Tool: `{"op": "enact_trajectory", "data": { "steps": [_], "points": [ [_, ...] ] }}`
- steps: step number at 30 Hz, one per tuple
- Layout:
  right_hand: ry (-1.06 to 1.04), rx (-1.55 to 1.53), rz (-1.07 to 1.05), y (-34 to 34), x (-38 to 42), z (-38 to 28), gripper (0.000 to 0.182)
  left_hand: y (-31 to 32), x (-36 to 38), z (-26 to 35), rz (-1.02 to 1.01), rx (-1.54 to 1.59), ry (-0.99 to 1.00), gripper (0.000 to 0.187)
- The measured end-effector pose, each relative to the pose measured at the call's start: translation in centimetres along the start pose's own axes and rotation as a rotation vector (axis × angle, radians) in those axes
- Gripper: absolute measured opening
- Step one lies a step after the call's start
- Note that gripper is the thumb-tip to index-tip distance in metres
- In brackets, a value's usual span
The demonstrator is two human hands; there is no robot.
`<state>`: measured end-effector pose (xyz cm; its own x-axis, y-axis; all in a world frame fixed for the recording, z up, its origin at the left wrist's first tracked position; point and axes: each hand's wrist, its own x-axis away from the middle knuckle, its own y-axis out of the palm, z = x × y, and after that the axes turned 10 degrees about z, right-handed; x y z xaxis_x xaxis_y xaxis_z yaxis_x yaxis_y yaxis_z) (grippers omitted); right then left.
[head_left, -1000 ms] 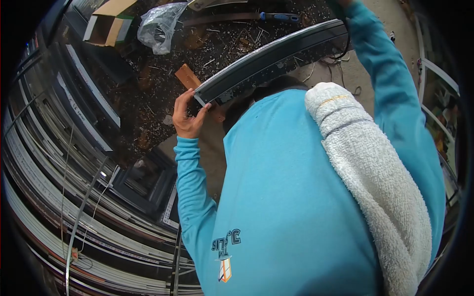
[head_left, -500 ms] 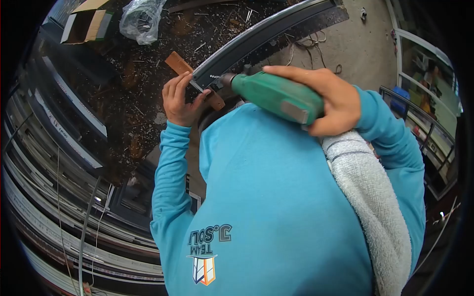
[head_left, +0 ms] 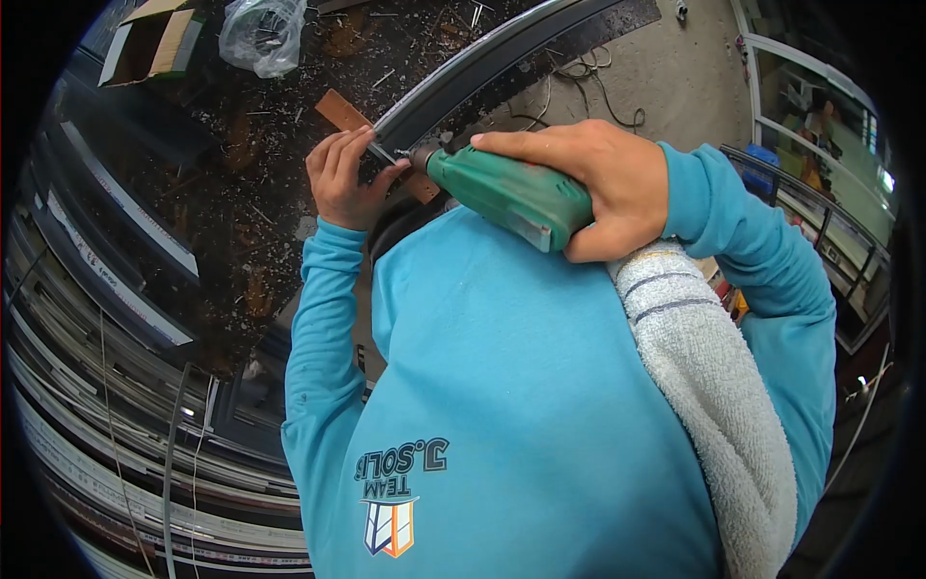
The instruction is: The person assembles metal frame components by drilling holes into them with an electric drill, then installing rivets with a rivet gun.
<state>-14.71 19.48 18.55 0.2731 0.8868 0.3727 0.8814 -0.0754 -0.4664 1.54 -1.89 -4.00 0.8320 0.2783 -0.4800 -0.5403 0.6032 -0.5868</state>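
My right hand [head_left: 622,188] is closed around a green power drill [head_left: 511,193]. The drill's chuck points left, and its bit meets or nearly meets the end of a long dark metal profile [head_left: 453,94]; actual contact is hard to make out. At that same end, my left hand [head_left: 340,180] grips the profile, fingers on the far side and thumb on the near side. A brown wooden strip [head_left: 341,110] lies under the profile end, crossing it. Its near part [head_left: 422,187] shows below my left thumb.
Metal shavings litter the dark worktable [head_left: 260,164]. An open cardboard box [head_left: 149,46] and a clear plastic bag [head_left: 262,37] stand at the back left. Long profiles [head_left: 116,434] are stacked on the left. A cable [head_left: 588,82] lies on the floor; a towel [head_left: 709,386] hangs at my right side.
My right hand has brought the drill leftward, so its bit is now at the profile's end beside my left thumb. My left hand keeps its grip. The whole view has shifted slightly.
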Motion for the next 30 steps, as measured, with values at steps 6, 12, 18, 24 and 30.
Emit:
{"op": "enact_trajectory", "data": {
  "steps": [6, 12, 18, 24, 30],
  "points": [
    [0.06, 0.277, -0.186, -1.1, -1.9, -3.0, 0.09, 0.0, 0.0, -0.2, -0.003, 0.002, 0.009, 0.052],
    [0.063, 0.373, -0.209, 0.0, -1.7, -4.2, 0.094, 0.0, -0.3, -0.2, 0.008, 0.036, -0.018, 0.052],
    [0.067, 0.349, -0.19, 0.6, -1.3, -4.2, 0.096, 0.3, -0.1, -0.4, 0.02, 0.032, -0.024, 0.049],
    [0.25, 0.313, -0.106, 0.1, -2.0, -4.6, 0.091, 0.8, 0.3, -0.7, 0.033, 0.033, -0.007, 0.049],
    [0.146, 0.2, -0.018, -0.9, -4.5, -3.6, 0.076, 0.3, -0.1, -1.2, 0.01, 0.045, 0.063, 0.048]
  ]
}}
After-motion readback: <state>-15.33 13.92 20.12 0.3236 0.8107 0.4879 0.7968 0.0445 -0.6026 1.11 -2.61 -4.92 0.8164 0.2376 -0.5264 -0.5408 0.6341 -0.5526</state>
